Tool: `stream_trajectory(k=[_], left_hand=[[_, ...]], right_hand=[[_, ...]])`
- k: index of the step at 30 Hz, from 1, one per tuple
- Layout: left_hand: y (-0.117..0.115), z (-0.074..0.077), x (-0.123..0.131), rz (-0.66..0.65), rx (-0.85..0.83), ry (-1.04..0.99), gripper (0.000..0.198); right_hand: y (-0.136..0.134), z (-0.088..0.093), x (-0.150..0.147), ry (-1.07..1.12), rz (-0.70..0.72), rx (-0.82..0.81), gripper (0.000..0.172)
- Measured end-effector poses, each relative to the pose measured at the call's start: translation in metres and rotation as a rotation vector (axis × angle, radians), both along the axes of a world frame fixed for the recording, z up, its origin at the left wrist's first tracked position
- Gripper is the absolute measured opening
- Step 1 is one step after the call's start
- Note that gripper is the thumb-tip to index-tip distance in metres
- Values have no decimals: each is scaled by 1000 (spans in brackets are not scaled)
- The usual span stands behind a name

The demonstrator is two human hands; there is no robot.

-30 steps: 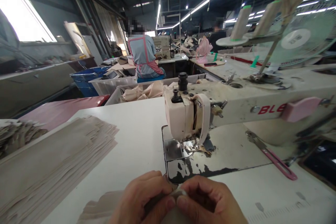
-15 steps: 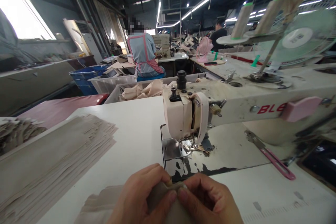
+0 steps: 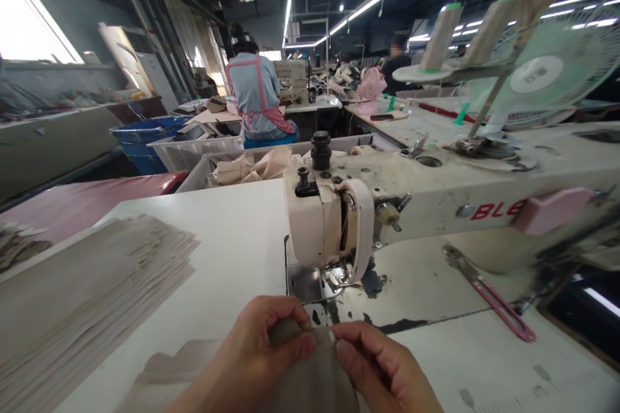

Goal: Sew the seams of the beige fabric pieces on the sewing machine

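A piece of grey-beige fabric (image 3: 317,377) is held up at the near edge of the table, in front of the sewing machine (image 3: 320,219). My left hand (image 3: 264,352) pinches its upper edge between thumb and fingers. On the other side, my right hand (image 3: 380,361) grips the same edge between thumb and forefinger. The fingertips of both hands are close together, just short of the metal needle plate (image 3: 305,284). Part of the cloth is hidden behind the hands. Another beige fabric piece (image 3: 169,368) lies flat beside my left wrist.
A stack of cut fabric pieces (image 3: 106,277) covers the table's left side. Pink-handled thread snips (image 3: 494,300) lie on the machine bed at right. Behind stand a bin of fabric (image 3: 256,164), a seated person (image 3: 254,90), thread cones (image 3: 440,39) and a green fan (image 3: 537,74).
Both hands and the fabric have moved slightly nearer the needle plate. The fingertips have spread a little apart, showing more of the cloth's edge. The view has shifted slightly right.
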State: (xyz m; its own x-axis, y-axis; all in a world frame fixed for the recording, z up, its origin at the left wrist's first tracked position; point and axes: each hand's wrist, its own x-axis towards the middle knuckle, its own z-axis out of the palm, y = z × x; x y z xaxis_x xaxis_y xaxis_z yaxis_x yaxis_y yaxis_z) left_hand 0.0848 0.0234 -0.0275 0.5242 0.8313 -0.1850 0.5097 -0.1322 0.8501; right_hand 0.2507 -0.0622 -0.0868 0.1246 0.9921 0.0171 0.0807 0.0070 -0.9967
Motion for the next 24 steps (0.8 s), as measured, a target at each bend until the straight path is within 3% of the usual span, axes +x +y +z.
stream_trajectory(k=[4,7,10,14,24], left_hand=[[21,-4,9,-62,-73,-22,22],[37,-15,18,-111,10,47,20],[48,-27,29,-93,114,126,14],[54,-34,39,-51,222,219,16],[68,-32,46,-63,309,281,6]], right_hand=[[11,2,32,-715,44,610,33],[30,12,47,-970,222,850,25],[47,21,49,-1022,344,847,35],[56,22,47,-1030,311,788,40],[64,11,48,-935,248,795,33]])
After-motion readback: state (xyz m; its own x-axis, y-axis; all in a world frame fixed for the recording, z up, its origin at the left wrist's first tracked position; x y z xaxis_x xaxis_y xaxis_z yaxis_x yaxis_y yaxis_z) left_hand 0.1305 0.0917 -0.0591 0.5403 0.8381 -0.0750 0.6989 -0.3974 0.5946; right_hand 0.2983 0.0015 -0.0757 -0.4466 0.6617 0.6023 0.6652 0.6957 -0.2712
